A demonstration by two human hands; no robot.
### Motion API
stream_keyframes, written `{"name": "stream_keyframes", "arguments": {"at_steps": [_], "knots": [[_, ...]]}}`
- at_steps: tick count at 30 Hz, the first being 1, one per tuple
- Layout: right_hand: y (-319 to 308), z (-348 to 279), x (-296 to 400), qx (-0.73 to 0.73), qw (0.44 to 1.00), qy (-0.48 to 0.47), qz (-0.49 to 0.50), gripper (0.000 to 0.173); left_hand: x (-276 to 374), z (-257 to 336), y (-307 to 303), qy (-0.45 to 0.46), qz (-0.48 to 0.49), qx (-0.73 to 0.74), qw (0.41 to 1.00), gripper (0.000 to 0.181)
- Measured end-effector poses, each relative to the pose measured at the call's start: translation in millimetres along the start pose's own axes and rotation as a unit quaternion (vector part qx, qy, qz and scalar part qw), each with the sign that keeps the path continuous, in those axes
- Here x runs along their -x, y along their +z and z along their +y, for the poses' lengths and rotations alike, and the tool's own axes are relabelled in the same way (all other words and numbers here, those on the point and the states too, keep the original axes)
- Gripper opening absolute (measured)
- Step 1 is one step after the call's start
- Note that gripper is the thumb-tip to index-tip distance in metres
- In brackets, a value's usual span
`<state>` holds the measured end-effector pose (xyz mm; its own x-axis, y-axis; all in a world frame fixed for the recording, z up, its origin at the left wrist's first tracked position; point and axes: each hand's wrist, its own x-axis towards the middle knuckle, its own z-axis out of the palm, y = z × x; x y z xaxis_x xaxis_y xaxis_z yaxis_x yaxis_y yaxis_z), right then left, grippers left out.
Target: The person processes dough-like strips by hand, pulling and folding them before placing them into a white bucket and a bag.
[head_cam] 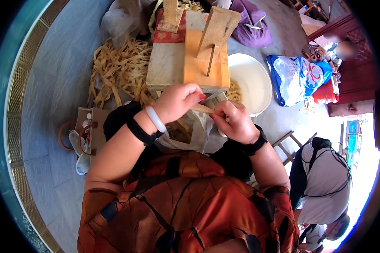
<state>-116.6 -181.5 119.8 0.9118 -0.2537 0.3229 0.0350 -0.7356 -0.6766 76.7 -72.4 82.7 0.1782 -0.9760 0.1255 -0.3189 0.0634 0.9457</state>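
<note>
A pale, flat strip [202, 108] stretches between my two hands, in front of a low wooden stand. My left hand [179, 101] has its thumb and fingers closed at the strip's left end, while my right hand [232, 120] pinches the right end. On the stand is an orange-brown board [196, 71] with an upright wooden block [218, 31] and a thin dark rod [211, 60] leaning near it. Below my hands, an open plastic bag [194, 139] holds brownish pieces. Many similar pale strips [123, 69] lie heaped left of the stand.
Right of the stand is a white bucket [251, 83] with strips beside its left wall. Farther right are a blue-and-white bag [299, 79] and a seated person [329, 50]. Another person [326, 183] is at lower right. A handled tote bag [98, 136] stands at left.
</note>
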Motion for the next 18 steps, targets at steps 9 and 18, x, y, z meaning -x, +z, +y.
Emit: {"name": "stream_keyframes", "arguments": {"at_steps": [9, 18], "knots": [[-8, 50, -53, 0.038, 0.986, 0.077, 0.146, 0.011, -55, -12, -20, -0.023, 0.108, 0.058, 0.992, 0.022], [-25, 67, -18, 0.255, 0.954, -0.003, 0.155, 0.044, -29, -8, -7, -0.092, 0.058, -0.005, 0.994, 0.018]]}}
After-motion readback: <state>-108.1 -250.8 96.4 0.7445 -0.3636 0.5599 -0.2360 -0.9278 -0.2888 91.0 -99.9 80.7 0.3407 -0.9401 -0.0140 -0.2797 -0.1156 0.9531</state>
